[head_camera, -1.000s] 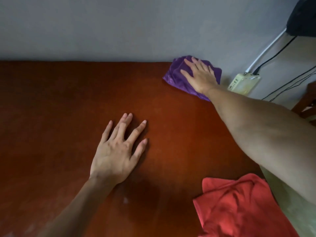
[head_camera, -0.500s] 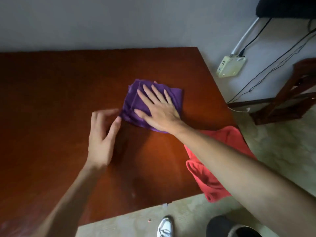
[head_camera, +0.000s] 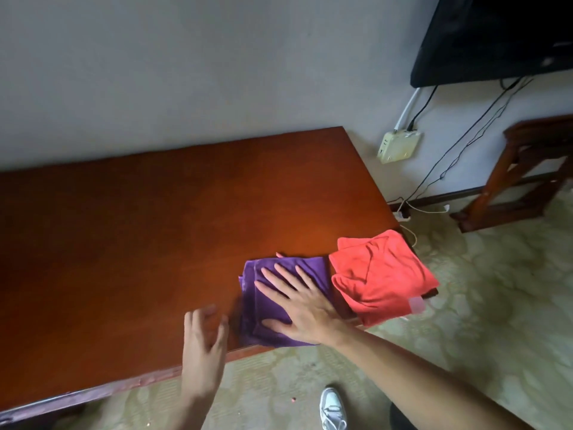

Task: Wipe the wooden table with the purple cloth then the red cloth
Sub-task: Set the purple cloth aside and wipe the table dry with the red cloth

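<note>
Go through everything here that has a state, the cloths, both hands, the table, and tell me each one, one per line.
purple cloth: folded, flat at the table's near edge, pressed under the right hand.
red cloth: rumpled, at the table's right corner, overhanging the edge, untouched.
right hand: fingers spread flat on the purple cloth.
left hand: fingers relaxed, holding nothing.
wooden table: upright against the wall.

The wooden table point(head_camera: 155, 231) is showing a deep reddish-brown, glowing more orange toward its right end. The purple cloth point(head_camera: 266, 305) is lying in a plain violet, and the red cloth point(head_camera: 381, 274) is showing a bright coral red with a pale pinkish tag at its near corner. The wall point(head_camera: 217, 72) is looking a flat grey. The floor point(head_camera: 483, 305) is carrying a mottled pale green and cream pattern. A shoe point(head_camera: 332, 408) is showing white and grey.
</note>
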